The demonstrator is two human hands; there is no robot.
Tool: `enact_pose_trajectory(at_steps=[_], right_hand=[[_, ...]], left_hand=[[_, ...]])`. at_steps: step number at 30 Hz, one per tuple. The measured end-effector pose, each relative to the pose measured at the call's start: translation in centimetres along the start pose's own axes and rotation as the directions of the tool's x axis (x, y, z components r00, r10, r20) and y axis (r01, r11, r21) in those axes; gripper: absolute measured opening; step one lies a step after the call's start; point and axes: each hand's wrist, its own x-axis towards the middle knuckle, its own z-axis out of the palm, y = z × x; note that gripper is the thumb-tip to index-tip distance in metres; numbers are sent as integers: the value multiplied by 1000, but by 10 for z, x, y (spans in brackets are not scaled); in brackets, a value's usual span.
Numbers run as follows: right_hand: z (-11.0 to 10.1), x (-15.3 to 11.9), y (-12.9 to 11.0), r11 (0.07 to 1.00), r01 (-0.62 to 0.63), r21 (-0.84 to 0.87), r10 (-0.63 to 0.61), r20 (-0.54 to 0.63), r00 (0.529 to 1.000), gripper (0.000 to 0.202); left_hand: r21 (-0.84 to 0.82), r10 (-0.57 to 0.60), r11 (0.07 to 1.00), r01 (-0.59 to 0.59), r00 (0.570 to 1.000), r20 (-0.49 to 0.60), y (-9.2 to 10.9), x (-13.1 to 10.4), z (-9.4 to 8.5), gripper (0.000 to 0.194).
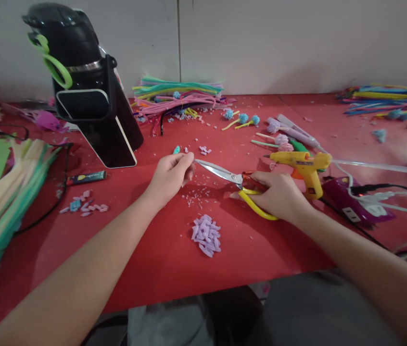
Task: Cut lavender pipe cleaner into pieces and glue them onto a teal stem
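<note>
Right hand (279,196): fingers curled closed around the handles of the scissors.
Left hand (174,174): thumb and fingertips pinched together at the blade tips; whether a small bit sits between them I cannot tell.
Lilac pile (206,235): short fuzzy cuttings heaped on the red tabletop (160,274), nearer the body than both hands.
Fuzzy bundle (12,192): cream and teal strands at far left.
Scissors (237,179): yellow and red handles, silver blades lying together, tips pointing at the left fingertips; any marking on them is too small to read.
Purple power block (338,191): right of the right forearm, red light glowing, white cables across it; the print is unreadable.
Small cuttings (86,205): pink, lilac and blue, left of the left forearm.
Lighter (87,178): dark wrap with a yellow emblem, lettering too blurred to read.
Glue gun (302,166): yellow, lying just beyond the right hand; dark print along its barrel, illegible.
Black bottle (68,53): upright, with a green loop by its lid.
Blue pompoms (243,118): on yellow stems.
Stem bundle (178,98): green, yellow and pink, near the pale wall (261,43).
</note>
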Motion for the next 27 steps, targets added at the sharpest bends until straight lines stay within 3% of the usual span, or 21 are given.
enact_pose_trajectory(at_steps=[9, 27], right_hand=[[-1, 0, 0, 998, 1, 59, -1, -9, 1000, 68], [-1, 1, -2, 1000, -30, -8, 30, 12, 999, 73]], left_hand=[[-69, -6, 998, 8, 999, 35, 0, 2, -1, 34], [-65, 15, 998, -12, 998, 56, -2, 2, -2, 33]])
